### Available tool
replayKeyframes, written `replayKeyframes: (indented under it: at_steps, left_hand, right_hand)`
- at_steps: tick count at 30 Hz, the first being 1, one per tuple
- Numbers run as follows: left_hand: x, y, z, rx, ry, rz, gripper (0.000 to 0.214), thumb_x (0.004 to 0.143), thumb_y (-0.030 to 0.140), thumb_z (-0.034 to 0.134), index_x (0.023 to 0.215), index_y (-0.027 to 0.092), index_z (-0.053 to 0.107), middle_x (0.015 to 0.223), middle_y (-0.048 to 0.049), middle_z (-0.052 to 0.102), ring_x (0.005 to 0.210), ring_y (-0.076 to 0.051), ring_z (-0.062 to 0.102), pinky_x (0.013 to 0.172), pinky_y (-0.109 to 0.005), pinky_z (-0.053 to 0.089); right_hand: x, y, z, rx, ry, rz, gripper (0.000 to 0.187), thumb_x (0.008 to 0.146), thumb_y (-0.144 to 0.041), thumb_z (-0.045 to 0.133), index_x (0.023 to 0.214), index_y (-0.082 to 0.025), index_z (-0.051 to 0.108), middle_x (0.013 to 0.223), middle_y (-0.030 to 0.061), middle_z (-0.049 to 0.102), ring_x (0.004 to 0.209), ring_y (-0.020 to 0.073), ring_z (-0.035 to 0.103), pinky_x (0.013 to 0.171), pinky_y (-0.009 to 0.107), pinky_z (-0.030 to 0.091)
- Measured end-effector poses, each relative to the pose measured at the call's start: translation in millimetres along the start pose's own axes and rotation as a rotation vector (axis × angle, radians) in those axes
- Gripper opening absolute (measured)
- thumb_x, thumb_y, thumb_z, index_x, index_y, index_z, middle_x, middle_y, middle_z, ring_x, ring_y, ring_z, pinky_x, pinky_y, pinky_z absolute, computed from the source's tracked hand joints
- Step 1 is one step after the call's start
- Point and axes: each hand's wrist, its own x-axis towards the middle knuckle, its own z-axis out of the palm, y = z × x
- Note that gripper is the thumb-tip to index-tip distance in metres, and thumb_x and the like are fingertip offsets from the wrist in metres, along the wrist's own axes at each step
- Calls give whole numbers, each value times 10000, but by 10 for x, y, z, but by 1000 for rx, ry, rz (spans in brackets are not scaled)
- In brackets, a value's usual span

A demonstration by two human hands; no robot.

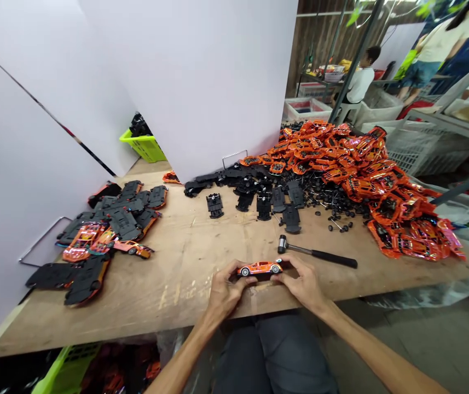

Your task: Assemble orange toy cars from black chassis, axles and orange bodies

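Orange toy car [259,268] is sitting pinched between my left hand [226,290] and right hand [300,282], my fingers clamping both ends to keep it steady over the plywood table edge [168,306]. A black-handled hammer [316,254] is lying just beyond my right hand, while orange car bodies [365,164] and black chassis [262,205] are heaping up farther off.

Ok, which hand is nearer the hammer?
Right. The right hand sits just below the hammer; the left hand is farther off, down and to its left.

Small orange toy sports car [259,268], glossy, silver-rimmed wheels, upright, side-on
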Motion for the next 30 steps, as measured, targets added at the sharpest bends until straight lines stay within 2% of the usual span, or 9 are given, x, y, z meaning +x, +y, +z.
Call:
replayKeyframes:
  at_steps: [3, 6, 10, 14, 17, 20, 23, 25, 30]
  left_hand:
    - [5, 4, -5, -171, 5, -45, 241, 694, 305, 849, 851, 194, 704, 834, -9, 756, 810, -201, 688, 751, -276, 533]
    - [5, -26, 11, -250, 41, -39, 289, 667, 317, 862, 847, 185, 679, 811, 0, 726, 766, -183, 661, 706, -265, 519]
    - [-15, -21, 10, -103, 36, 42, 243, 710, 284, 833, 890, 182, 705, 797, 10, 687, 768, -166, 630, 726, -259, 489]
    - [-12, 41, 4, 41, -10, 106, 266, 753, 278, 820, 987, 181, 740, 861, -11, 719, 827, -176, 637, 774, -270, 485]
    - [28, 57, 11, -162, 21, 36, 378, 769, 339, 821, 1089, 164, 725, 985, -65, 770, 903, -204, 699, 818, -295, 531]
    - [83, 42, -41, -368, 25, -45, 456, 738, 421, 850, 1080, 144, 730, 1037, -115, 796, 944, -242, 742, 876, -348, 571]
    - [150, 23, -139, -388, 43, -74, 429, 682, 394, 900, 1006, 145, 769, 1052, -120, 808, 995, -269, 753, 962, -388, 572]
    - [187, 26, -166, -411, 56, -68, 446, 686, 363, 911, 1052, 147, 776, 1132, -122, 800, 1084, -277, 741, 1037, -395, 553]
    - [84, 152, 79, -717, 38, -138, 563, 808, 395, 855, 1275, 162, 643, 1288, -146, 743, 1141, -268, 741, 1085, -437, 554]
  right_hand:
    - [36, -76, -22, 30, -7, -21, 335, 849, -361, 796, 1144, -242, 693, 1110, 54, 768, 1013, 250, 732, 941, 366, 589]
    - [59, -138, -41, 8, 35, -74, 291, 877, -343, 745, 1144, -235, 702, 1109, 64, 768, 1029, 257, 726, 951, 384, 587]
    - [16, -58, -31, 67, 19, 11, 304, 848, -422, 767, 1084, -235, 719, 1062, 69, 777, 989, 278, 739, 939, 415, 608]
    - [30, 109, -29, 263, -90, 177, 515, 789, -526, 819, 1185, -237, 663, 1124, 87, 765, 1006, 277, 750, 942, 417, 631]
    - [113, 105, -74, 351, -126, 234, 603, 783, -559, 818, 1256, -236, 628, 1113, 100, 760, 1010, 262, 744, 931, 393, 637]
    - [171, -7, -110, 373, -102, 276, 531, 775, -552, 831, 1151, -216, 665, 1064, 105, 762, 1003, 255, 744, 921, 366, 637]
    - [176, -89, -90, 378, -86, 204, 440, 772, -492, 854, 1059, -215, 669, 1013, 83, 763, 955, 247, 757, 899, 356, 644]
    - [158, -87, -44, 356, -48, 132, 406, 779, -467, 852, 1042, -226, 660, 1014, 65, 756, 912, 234, 761, 870, 346, 651]
    - [46, -28, 118, 258, 73, 51, 341, 838, -442, 806, 1092, -270, 657, 1055, 36, 745, 950, 242, 750, 908, 369, 640]
